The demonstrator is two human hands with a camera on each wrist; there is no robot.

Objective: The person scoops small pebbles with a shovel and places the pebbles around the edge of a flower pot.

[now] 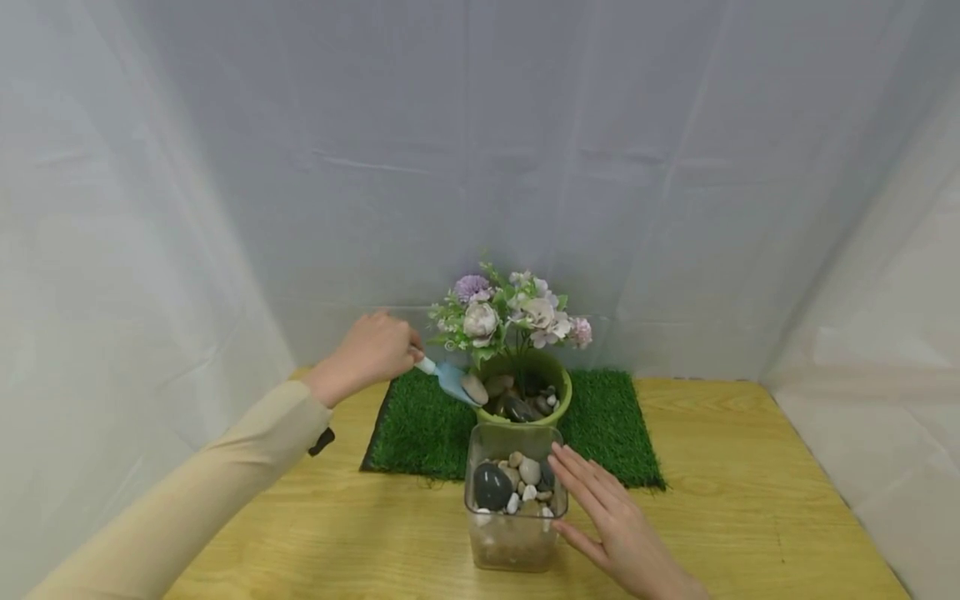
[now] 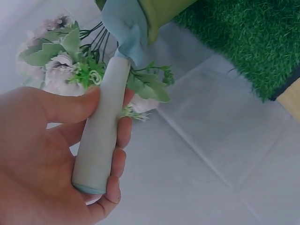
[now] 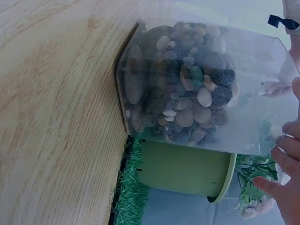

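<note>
At about nine o'clock from the pot, the left hand (image 1: 375,348) has its fingers (image 2: 112,140) and thumb wrapped round the pale handle of one small blue trowel (image 1: 450,380), whose blade reaches to the pot's near-left rim and carries a single grey-tan pebble (image 1: 474,388). One green flower pot (image 1: 558,398) stands on one square of artificial grass mat (image 1: 420,429); it holds a bunch of pale pink and lilac flowers (image 1: 510,312) and several dark and light stones round the stems. At six o'clock from the pot, just in front of the mat on the wooden surface (image 1: 750,500), stands one clear square container (image 1: 513,542), partly filled with mixed pebbles, among them one large, dark, glossy stone (image 1: 491,486). At three o'clock from the container, the right hand (image 1: 611,521) lies flat, fingers (image 1: 573,471) straight and together, pressed against the container's right wall and gripping nothing.
</note>
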